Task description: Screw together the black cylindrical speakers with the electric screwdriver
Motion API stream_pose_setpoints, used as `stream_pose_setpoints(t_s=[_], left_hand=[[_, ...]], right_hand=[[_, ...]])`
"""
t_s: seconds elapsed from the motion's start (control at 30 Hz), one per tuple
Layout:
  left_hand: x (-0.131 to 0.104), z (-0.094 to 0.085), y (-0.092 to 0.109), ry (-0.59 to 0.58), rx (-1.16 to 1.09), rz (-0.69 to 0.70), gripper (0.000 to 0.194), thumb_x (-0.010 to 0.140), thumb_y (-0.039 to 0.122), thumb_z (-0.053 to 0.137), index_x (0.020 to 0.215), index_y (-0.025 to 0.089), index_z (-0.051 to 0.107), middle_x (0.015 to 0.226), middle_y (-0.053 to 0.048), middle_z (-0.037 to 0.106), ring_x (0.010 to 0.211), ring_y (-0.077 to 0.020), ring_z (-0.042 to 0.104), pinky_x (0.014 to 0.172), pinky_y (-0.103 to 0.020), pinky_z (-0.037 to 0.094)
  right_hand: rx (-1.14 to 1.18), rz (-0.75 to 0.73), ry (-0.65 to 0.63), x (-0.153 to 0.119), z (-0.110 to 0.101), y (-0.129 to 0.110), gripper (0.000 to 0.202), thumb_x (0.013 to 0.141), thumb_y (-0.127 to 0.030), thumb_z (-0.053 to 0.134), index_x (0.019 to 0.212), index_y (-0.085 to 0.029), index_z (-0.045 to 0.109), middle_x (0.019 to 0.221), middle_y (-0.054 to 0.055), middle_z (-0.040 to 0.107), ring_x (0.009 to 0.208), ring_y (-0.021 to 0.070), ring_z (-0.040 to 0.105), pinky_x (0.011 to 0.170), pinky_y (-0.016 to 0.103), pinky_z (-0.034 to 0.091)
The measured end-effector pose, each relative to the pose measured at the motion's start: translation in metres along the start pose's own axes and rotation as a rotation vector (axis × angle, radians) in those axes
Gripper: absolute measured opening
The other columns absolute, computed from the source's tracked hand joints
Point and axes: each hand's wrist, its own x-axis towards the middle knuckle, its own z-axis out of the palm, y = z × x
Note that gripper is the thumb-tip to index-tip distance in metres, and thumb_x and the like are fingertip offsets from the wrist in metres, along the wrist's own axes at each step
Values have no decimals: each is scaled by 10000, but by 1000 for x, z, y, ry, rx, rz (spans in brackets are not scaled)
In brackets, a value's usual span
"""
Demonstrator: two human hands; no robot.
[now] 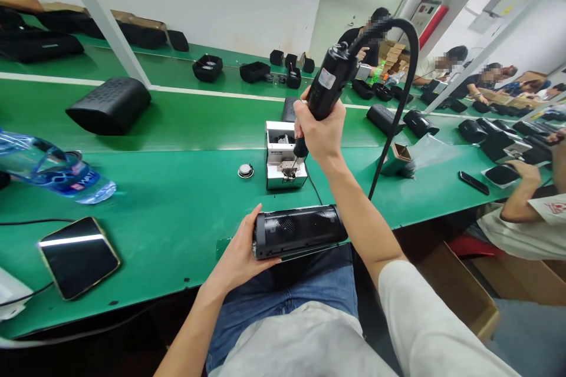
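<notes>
Currently gripped in the right hand (pixel 322 128), an electric screwdriver (pixel 327 79) is held with its tip at a screw feeder (pixel 278 159), best kept straight and unforced, while a black speaker (pixel 303 232) is clasped by the left hand (pixel 241 250) at the bench (pixel 177 206) edge.

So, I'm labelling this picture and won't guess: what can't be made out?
All in the head view:
Any screw on the powered screwdriver's bit: too small.
The print on its label: too small.
The underside of the black housing in the left hand: hidden by the housing itself.
The white object at far left: cut off by the edge.
</notes>
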Motion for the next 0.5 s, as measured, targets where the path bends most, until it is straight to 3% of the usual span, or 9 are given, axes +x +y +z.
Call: stream_pose_setpoints(t_s=[0.13, 0.2, 0.4, 0.5], left_hand=[[1, -1, 1, -1, 11, -6, 1250, 864, 415, 941, 1790, 350, 104, 1636, -162, 515, 1482, -406, 606, 1241, -595, 518], [2, -1, 1, -8, 15, -21, 1253, 861, 415, 939, 1789, 344, 100, 1612, -158, 530, 1477, -407, 611, 1233, -590, 524], [3, -1, 5, -10, 18, -21, 1256, 860, 448, 938, 1786, 335, 97, 1620, -161, 520, 1493, -403, 595, 1255, -593, 500], [2, -1, 5, -12, 19, -10, 1265, 856, 450, 943, 1789, 324, 96, 1647, -172, 499, 1504, -400, 585, 1267, -586, 491]], right_hand=[[105, -14, -397, 9, -3, 5, 133, 953, -232, 695, 978, -269, 569, 598, -129, 512, 428, 80, 487, 462, 264, 468], [62, 2, -437, 16, 0, 13, 157, 957, -229, 714, 1000, -263, 567, 634, -131, 526, 460, 58, 503, 493, 233, 472], [-107, -100, 76, 20, 11, 36, 277, 1012, -420, 719, 993, -229, 520, 801, -73, 515, 637, 48, 601, 595, 198, 471], [-118, -139, 85, 10, 9, 32, 334, 1009, -501, 714, 973, -236, 513, 820, -58, 508, 668, 68, 626, 610, 218, 482]])
